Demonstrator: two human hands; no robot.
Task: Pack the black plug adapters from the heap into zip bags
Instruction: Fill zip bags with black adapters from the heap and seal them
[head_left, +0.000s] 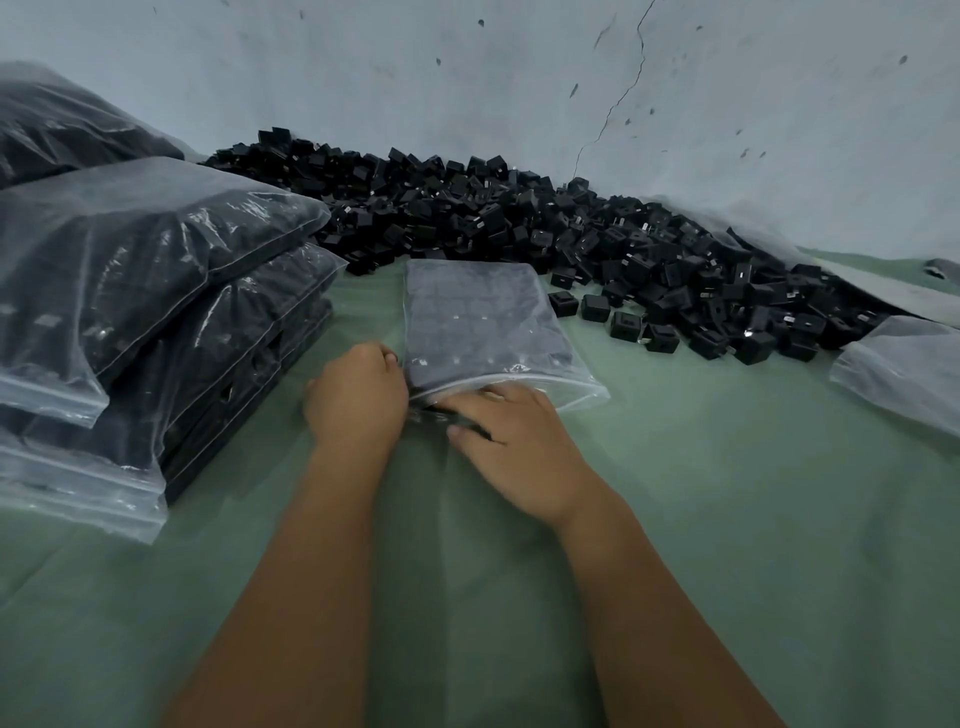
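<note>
Lying flat on the green cloth (727, 545) directly ahead of me, the zip bag (483, 322) holds black plug adapters packed in even rows, its mouth end facing me. To my left, filled bags (145, 270) of the same adapters sit stacked, the top one tilted; at the right edge lies a stack of empty bags (904, 371). Bare cloth runs from my forearms to the bag and out to the right. Loose adapters (623, 322) lie just beyond the bag's right side. Farther back, the heap (467, 213) of black plug adapters runs along the cracked wall (623, 78), reaching the bag's far end.

My left hand (358, 397) is curled, fingers gripping the bag's near left corner. My right hand (511, 431) lies across the mouth strip with fingers partly bent, pressing it down; whether they pinch the plastic I cannot tell, since that area is blurred.
</note>
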